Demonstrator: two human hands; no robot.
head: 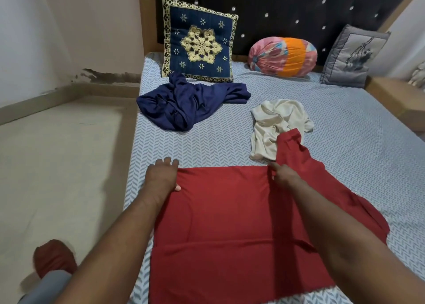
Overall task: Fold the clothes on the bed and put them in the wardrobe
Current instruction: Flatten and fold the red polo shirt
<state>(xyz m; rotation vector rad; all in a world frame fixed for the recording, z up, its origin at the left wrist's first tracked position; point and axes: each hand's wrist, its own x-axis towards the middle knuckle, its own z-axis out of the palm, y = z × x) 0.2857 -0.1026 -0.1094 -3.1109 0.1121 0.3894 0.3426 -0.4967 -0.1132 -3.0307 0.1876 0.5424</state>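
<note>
A red garment lies spread flat on the near part of the bed. My left hand holds its far left corner, thumb on top of the cloth and fingers at the edge. My right hand pinches the far right corner, where a red sleeve runs up over a crumpled cream garment. A crumpled navy garment lies farther back on the left. No wardrobe is in view.
A navy embroidered cushion, a pink and orange bolster and a grey cushion lean on the dark headboard. The floor runs along the bed's left side. My red slipper shows at the lower left.
</note>
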